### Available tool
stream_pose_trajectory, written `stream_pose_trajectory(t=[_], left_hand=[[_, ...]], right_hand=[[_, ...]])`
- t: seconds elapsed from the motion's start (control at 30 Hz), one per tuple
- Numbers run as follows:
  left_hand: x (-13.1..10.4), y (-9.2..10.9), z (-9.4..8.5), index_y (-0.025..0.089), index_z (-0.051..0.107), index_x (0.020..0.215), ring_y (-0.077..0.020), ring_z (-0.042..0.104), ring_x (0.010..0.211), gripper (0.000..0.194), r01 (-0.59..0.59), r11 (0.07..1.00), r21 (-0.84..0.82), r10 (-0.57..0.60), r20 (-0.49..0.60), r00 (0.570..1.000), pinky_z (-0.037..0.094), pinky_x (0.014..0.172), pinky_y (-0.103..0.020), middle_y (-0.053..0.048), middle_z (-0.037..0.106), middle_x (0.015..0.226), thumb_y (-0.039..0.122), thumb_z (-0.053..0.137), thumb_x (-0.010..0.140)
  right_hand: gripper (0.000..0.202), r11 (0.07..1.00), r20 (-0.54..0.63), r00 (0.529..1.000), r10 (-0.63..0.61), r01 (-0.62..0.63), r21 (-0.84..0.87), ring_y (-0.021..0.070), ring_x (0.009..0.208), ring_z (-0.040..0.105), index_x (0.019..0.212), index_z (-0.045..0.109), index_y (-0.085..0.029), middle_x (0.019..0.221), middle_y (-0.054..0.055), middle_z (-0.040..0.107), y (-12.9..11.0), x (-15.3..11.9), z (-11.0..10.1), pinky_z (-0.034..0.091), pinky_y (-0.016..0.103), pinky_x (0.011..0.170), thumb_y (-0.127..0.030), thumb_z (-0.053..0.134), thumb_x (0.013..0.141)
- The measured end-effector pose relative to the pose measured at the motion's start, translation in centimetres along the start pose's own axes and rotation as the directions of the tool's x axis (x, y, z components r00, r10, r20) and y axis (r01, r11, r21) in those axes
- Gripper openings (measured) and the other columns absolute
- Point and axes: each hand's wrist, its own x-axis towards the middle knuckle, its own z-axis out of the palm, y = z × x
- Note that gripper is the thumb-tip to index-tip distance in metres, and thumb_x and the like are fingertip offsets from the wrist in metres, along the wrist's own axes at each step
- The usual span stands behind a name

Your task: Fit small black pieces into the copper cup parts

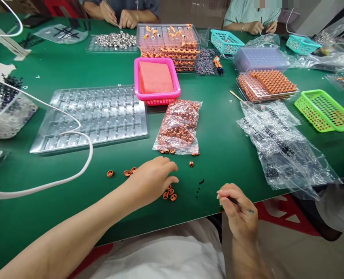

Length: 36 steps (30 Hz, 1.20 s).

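Note:
My left hand point(152, 178) hovers low over the table, thumb and fingers apart, with nothing visible between them. Below its fingertips lie several small orange ring-like caps point(171, 191), and more orange caps point(127, 173) sit just behind its wrist. My right hand point(240, 213), at the table's front edge, pinches a thin dark tool point(233, 200) whose kind I cannot make out. Tiny black pieces point(199, 187) are scattered between my two hands. Beyond them rests a clear bag of orange caps point(179, 126), with one loose orange cap point(191, 164) in front.
A clear moulded tray point(96, 116) lies left, crossed by a white cable point(81, 168). A pink basket point(157, 101) stands behind the bag. Clear plastic bags point(285, 151) and a green basket point(325, 112) are right. Two people work across the table point(218, 128).

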Motion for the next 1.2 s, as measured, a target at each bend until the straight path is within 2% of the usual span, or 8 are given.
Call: stream_pose_trajectory(t=[0.13, 0.27, 0.37, 0.5, 0.67, 0.83, 1.07, 1.2], left_hand=[[3.2, 1.8, 1.6, 0.013, 0.067, 0.118, -0.0263, 0.068, 0.095, 0.024, -0.127, 0.991, 0.043, 0.127, -0.003, 0.992, 0.053, 0.078, -0.035, -0.013, 0.069, 0.109, 0.016, 0.050, 0.101], [5.4, 2.2, 2.7, 0.010, 0.070, 0.105, -0.0272, 0.069, 0.089, 0.019, -0.113, 0.992, 0.048, 0.114, -0.037, 0.993, 0.054, 0.076, -0.036, -0.014, 0.069, 0.101, 0.019, 0.055, 0.100], [5.8, 1.9, 3.0, 0.011, 0.070, 0.099, -0.0269, 0.069, 0.088, 0.015, -0.103, 0.994, 0.027, 0.105, -0.052, 0.993, 0.054, 0.076, -0.036, -0.013, 0.069, 0.100, 0.018, 0.057, 0.098], [5.3, 1.6, 2.9, 0.014, 0.068, 0.099, -0.0252, 0.070, 0.090, 0.009, -0.095, 0.995, -0.018, 0.094, -0.075, 0.993, 0.055, 0.079, -0.035, -0.011, 0.071, 0.100, 0.019, 0.062, 0.094], [2.5, 1.7, 2.5, 0.016, 0.067, 0.099, -0.0197, 0.071, 0.081, 0.010, -0.106, 0.960, -0.260, 0.068, -0.149, 0.986, 0.056, 0.075, -0.031, -0.006, 0.074, 0.092, 0.019, 0.063, 0.091], [-0.2, 1.8, 2.8, 0.018, 0.067, 0.121, -0.0170, 0.073, 0.089, 0.030, -0.046, 0.800, -0.598, -0.015, -0.097, 0.995, 0.059, 0.078, -0.026, -0.007, 0.075, 0.105, 0.027, 0.055, 0.095], [-0.1, 1.5, 3.6, 0.016, 0.073, 0.111, -0.0158, 0.071, 0.083, 0.026, -0.100, 0.704, -0.703, 0.012, -0.129, 0.992, 0.058, 0.073, -0.024, -0.008, 0.075, 0.099, 0.028, 0.056, 0.095], [0.0, 1.1, 3.6, 0.017, 0.071, 0.109, -0.0157, 0.071, 0.071, 0.026, 0.023, 0.602, -0.798, -0.069, -0.023, 0.997, 0.058, 0.061, -0.023, -0.005, 0.075, 0.089, 0.034, 0.061, 0.093]], right_hand=[[0.027, 0.998, -0.024, 0.999, 0.035, -0.034, 0.059, 0.0191, 0.090, 0.058, 0.110, 0.071, -0.025, 0.099, 0.007, 0.063, 0.2, 0.1, 0.2, 0.049, 0.032, 0.073, -0.025, 0.046, 0.103], [0.035, 1.000, -0.047, 0.999, 0.007, -0.006, 0.025, 0.0240, 0.110, 0.055, 0.112, 0.074, -0.028, 0.114, 0.009, 0.061, 0.4, -0.1, -0.6, 0.049, 0.039, 0.088, -0.040, 0.042, 0.105], [0.038, 0.997, -0.096, 0.994, 0.057, -0.053, 0.048, 0.0198, 0.093, 0.057, 0.114, 0.073, -0.030, 0.106, 0.007, 0.057, 0.8, -0.3, -1.3, 0.050, 0.037, 0.077, -0.049, 0.041, 0.104], [0.038, 0.982, -0.098, 0.993, 0.069, -0.050, 0.184, 0.0192, 0.081, 0.061, 0.115, 0.071, -0.028, 0.093, 0.007, 0.060, 1.5, -0.5, -1.2, 0.051, 0.032, 0.059, -0.049, 0.041, 0.104], [0.019, 0.966, -0.123, 0.977, 0.172, -0.142, 0.218, 0.0161, 0.078, 0.070, 0.104, 0.071, -0.024, 0.099, 0.005, 0.064, 1.9, -0.4, -0.5, 0.062, 0.033, 0.066, -0.034, 0.054, 0.101], [0.010, 0.969, -0.185, 0.954, 0.237, -0.219, 0.115, 0.0144, 0.072, 0.074, 0.101, 0.070, -0.022, 0.100, 0.003, 0.067, 1.8, -0.6, -0.1, 0.066, 0.029, 0.067, -0.024, 0.069, 0.092], [0.016, 0.989, -0.037, 0.988, 0.147, -0.148, -0.021, 0.0200, 0.089, 0.075, 0.104, 0.074, -0.025, 0.110, 0.006, 0.070, 1.2, -0.9, -0.1, 0.067, 0.036, 0.078, -0.018, 0.065, 0.093], [0.017, 0.977, -0.118, 0.985, 0.129, -0.147, -0.158, 0.0213, 0.090, 0.074, 0.107, 0.073, -0.025, 0.103, 0.006, 0.074, 1.1, -1.5, 0.3, 0.066, 0.036, 0.077, -0.018, 0.066, 0.093]])
